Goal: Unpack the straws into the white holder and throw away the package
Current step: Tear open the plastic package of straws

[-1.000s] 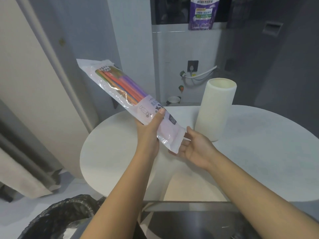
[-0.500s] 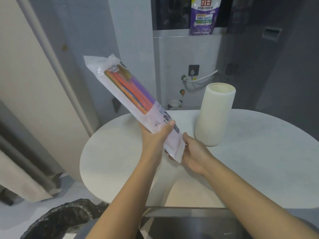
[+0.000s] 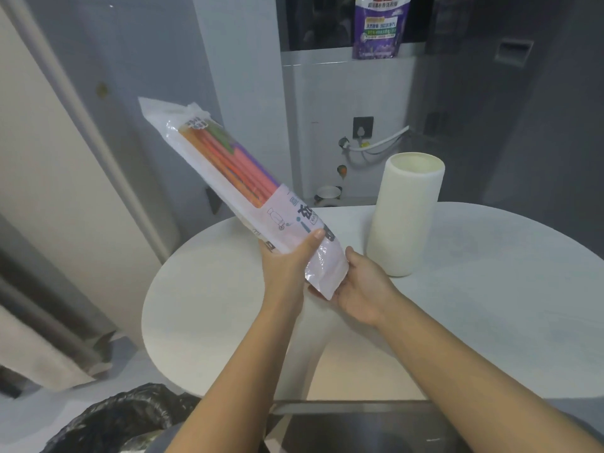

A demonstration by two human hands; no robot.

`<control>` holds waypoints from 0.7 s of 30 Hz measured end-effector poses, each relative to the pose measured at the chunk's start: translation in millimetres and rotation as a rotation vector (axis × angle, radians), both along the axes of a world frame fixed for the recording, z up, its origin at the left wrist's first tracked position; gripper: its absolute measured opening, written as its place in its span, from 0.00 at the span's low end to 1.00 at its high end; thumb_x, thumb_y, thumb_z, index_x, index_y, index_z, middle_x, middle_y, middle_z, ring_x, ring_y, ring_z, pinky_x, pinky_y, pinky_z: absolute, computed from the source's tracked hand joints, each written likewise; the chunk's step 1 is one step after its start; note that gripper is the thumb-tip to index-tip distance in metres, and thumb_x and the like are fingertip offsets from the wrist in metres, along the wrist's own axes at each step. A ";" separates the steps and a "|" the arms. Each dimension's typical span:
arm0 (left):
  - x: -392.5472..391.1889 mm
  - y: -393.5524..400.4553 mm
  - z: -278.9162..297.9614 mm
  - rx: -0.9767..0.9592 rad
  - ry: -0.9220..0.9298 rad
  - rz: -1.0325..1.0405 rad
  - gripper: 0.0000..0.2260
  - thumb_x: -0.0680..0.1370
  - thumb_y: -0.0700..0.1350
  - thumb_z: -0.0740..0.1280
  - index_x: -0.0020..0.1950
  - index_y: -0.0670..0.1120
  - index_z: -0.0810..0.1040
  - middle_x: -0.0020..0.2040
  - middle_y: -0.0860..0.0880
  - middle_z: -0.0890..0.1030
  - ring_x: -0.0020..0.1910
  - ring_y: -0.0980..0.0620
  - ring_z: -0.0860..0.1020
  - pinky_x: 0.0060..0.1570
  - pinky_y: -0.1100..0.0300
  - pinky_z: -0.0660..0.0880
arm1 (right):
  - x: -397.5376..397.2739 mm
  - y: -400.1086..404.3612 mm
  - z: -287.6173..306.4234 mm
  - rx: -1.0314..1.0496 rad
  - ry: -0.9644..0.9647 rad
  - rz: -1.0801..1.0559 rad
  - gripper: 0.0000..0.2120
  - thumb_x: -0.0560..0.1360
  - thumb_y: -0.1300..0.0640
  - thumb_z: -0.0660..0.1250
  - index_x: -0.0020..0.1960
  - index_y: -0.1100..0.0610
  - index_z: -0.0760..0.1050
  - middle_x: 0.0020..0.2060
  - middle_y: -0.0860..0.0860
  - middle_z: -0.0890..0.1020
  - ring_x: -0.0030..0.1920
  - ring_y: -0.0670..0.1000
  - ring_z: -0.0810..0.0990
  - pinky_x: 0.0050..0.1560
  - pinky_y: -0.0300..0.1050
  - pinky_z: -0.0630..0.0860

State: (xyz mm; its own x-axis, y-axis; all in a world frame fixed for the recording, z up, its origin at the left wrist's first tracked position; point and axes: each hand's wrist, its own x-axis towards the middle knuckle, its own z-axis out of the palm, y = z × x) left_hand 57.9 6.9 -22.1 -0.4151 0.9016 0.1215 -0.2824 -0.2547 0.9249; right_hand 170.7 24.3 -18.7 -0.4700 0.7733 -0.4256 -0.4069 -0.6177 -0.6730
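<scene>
Head view: the left hand (image 3: 287,269) is seen wrapped around the lower part of the package (image 3: 242,191), thumb laid across the printed front and fingers curled behind, so that the bag is gripped firmly and held slanting up and away to the left, above the table (image 3: 490,289) and not resting on it. The right hand (image 3: 362,289) is placed at the bottom end of the package, thumb at the plastic edge and palm turned towards it; its fingers are hidden behind the plastic, so a pinch is suggested but cannot be confirmed. Coloured straws (image 3: 228,158), orange, red, purple and green, are visible through the clear window, bundled and lying lengthwise inside. No tear or opening can be made out at either end, and the package is judged to be sealed as yet, with no straws removed. The opening step is therefore taken to be the one in hand. A firm pinch on the bottom seam and a pull against the left hand's hold would be called for next, with care that the straws are not spilled. The white holder (image 3: 408,217) stands upright on the table, just beside the right hand, its mouth open. A bin lined with a black bag (image 3: 130,416) is seen low on the left, where the wrapper could be dropped afterwards.
</scene>
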 end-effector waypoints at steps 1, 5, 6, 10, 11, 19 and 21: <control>-1.7 0.8 0.3 0.013 0.001 0.008 0.25 0.68 0.41 0.75 0.64 0.41 0.74 0.58 0.40 0.81 0.56 0.43 0.81 0.54 0.50 0.79 | -0.2 0.5 0.1 -0.009 -0.007 -0.004 0.22 0.82 0.48 0.48 0.65 0.60 0.71 0.62 0.58 0.77 0.66 0.58 0.73 0.69 0.57 0.66; -3.3 2.7 0.0 0.044 0.008 -0.032 0.24 0.69 0.41 0.74 0.64 0.41 0.73 0.59 0.38 0.80 0.56 0.41 0.80 0.54 0.49 0.78 | -1.2 -0.8 2.5 -0.025 0.003 -0.014 0.21 0.82 0.50 0.48 0.65 0.61 0.71 0.62 0.59 0.77 0.64 0.59 0.74 0.58 0.56 0.75; -2.7 2.6 -0.4 0.041 -0.002 -0.027 0.24 0.69 0.41 0.74 0.64 0.40 0.73 0.59 0.38 0.80 0.56 0.41 0.80 0.55 0.48 0.78 | -0.9 -0.9 3.2 -0.033 0.001 -0.024 0.21 0.82 0.50 0.49 0.65 0.61 0.71 0.62 0.59 0.77 0.63 0.59 0.75 0.56 0.55 0.76; -5.5 2.7 0.8 0.026 -0.134 0.061 0.26 0.69 0.41 0.74 0.66 0.41 0.72 0.58 0.42 0.81 0.55 0.45 0.81 0.52 0.53 0.79 | -0.9 -2.8 6.8 -0.059 -0.033 -0.027 0.24 0.82 0.49 0.50 0.65 0.66 0.69 0.61 0.62 0.76 0.63 0.63 0.74 0.49 0.53 0.77; -7.5 3.3 1.3 0.034 -0.152 0.062 0.25 0.70 0.41 0.73 0.65 0.42 0.72 0.57 0.44 0.82 0.54 0.47 0.82 0.50 0.54 0.79 | -0.6 -3.9 7.6 -0.037 -0.053 -0.009 0.24 0.82 0.49 0.49 0.63 0.67 0.70 0.55 0.62 0.79 0.59 0.64 0.77 0.44 0.52 0.78; -13.7 2.7 3.6 0.012 -0.291 0.039 0.22 0.76 0.38 0.68 0.69 0.39 0.69 0.59 0.44 0.79 0.56 0.47 0.80 0.52 0.54 0.79 | -1.3 -9.8 4.1 0.458 -0.595 -0.048 0.14 0.81 0.49 0.53 0.44 0.56 0.72 0.29 0.50 0.76 0.25 0.46 0.72 0.26 0.38 0.65; -13.0 2.4 4.0 0.025 -0.305 0.039 0.22 0.76 0.39 0.67 0.69 0.39 0.70 0.58 0.44 0.79 0.54 0.49 0.80 0.51 0.56 0.79 | -2.3 -11.3 1.4 0.505 -0.648 -0.086 0.11 0.80 0.49 0.55 0.45 0.55 0.70 0.30 0.48 0.74 0.25 0.46 0.71 0.26 0.37 0.65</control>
